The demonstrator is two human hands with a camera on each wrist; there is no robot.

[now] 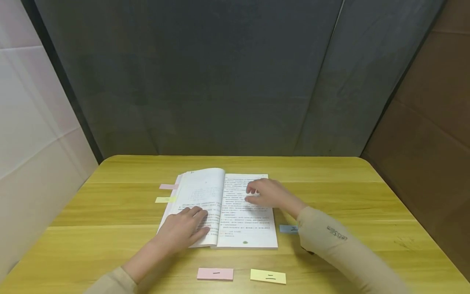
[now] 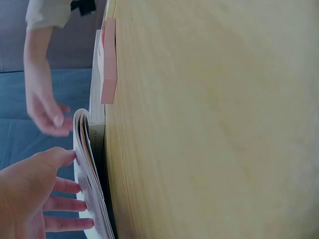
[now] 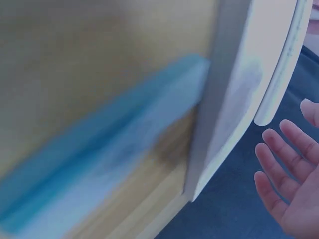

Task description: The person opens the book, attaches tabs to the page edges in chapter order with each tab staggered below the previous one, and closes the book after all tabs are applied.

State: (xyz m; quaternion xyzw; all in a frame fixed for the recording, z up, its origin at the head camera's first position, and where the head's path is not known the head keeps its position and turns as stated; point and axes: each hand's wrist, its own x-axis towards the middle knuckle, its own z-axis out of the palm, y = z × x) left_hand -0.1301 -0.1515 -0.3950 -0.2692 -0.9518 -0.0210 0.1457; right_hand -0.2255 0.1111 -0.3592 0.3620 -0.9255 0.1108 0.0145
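Observation:
An open book (image 1: 247, 232) lies on the wooden table, its left side a curved stack of pages. My left hand (image 1: 182, 228) rests on the lower part of the left page. In the left wrist view, that hand's fingers (image 2: 65, 204) lie straight against the page. Over the upper right page is my right hand (image 1: 267, 194), with fingers slightly bent and nothing in them. The right wrist view shows this hand (image 3: 294, 174) apart from the book (image 3: 234, 99), its fingers spread. A pink tab (image 1: 168, 186) and a yellow tab (image 1: 164, 200) stick out from the book's left edge.
In front of the book lie a pink sticky-note pad (image 1: 215, 274) and a yellow sticky-note pad (image 1: 268, 276), both with dark marks. A blue sticky-note pad (image 1: 288, 229) is beside the book's right edge, near the right sleeve (image 1: 330, 241). Dark cloth (image 1: 220, 81) hangs behind the table.

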